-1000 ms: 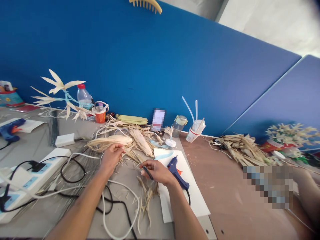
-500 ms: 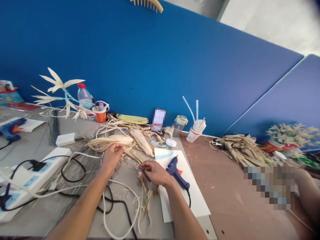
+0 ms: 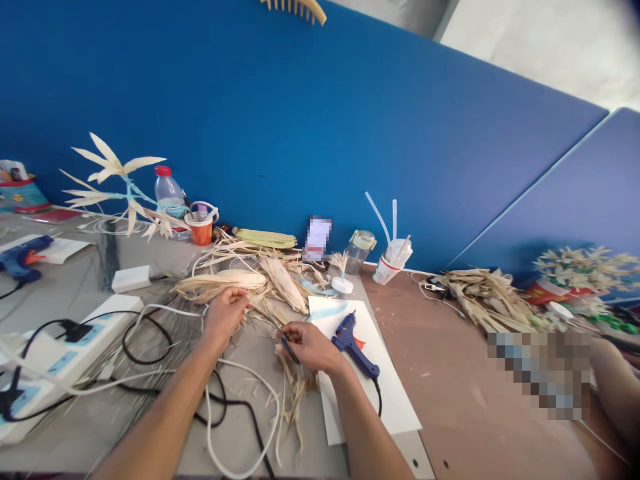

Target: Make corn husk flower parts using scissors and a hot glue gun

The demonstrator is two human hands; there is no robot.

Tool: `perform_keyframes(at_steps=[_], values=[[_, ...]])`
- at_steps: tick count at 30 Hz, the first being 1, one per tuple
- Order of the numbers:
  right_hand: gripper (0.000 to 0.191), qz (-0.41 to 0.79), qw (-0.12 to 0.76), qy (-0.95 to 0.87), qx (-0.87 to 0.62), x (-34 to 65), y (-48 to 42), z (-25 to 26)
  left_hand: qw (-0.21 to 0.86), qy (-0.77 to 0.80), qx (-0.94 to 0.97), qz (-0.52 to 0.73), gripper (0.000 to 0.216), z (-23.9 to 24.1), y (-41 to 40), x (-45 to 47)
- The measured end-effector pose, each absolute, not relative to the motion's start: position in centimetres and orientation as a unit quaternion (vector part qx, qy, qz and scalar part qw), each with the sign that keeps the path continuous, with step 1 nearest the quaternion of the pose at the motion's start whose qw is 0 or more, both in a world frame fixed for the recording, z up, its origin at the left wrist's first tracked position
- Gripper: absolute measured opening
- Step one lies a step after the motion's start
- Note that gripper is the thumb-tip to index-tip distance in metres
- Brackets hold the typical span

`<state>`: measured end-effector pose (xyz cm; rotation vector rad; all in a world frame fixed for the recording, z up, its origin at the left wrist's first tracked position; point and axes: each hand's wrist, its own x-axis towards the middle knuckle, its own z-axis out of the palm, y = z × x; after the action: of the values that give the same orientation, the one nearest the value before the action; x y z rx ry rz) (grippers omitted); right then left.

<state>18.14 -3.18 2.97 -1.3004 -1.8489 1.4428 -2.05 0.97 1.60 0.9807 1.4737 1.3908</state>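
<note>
Fingers of my left hand (image 3: 226,313) curl shut on a dried corn husk (image 3: 259,309) at six o'clock of the husk pile (image 3: 235,280), while my right hand (image 3: 311,343) pinches a thin dark tool (image 3: 289,349); the husk seems light, papery and brittle, best gripped near its thicker base.

A craft workshop: dried husks (image 3: 260,280), glue gun (image 3: 353,344) and cables (image 3: 150,347) litter a tabletop (image 3: 475,413) against blue partitions (image 3: 300,120).

A water bottle (image 3: 169,191) and orange cup (image 3: 201,232) stand at upper left; a power strip (image 3: 114,311) lies lower left. A blue glue gun (image 3: 355,345) rests on a white sheet (image 3: 395,405), centre.
</note>
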Motion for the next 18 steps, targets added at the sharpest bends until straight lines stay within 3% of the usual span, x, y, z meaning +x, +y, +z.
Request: perform_keyframes(at_steps=[18], values=[[0.026, 0.521, 0.23, -0.669, -0.478, 18.02, -3.27, 3.18, 0.431, 0.59, 0.395, 0.557, 0.023, 1.49, 1.04, -2.03]])
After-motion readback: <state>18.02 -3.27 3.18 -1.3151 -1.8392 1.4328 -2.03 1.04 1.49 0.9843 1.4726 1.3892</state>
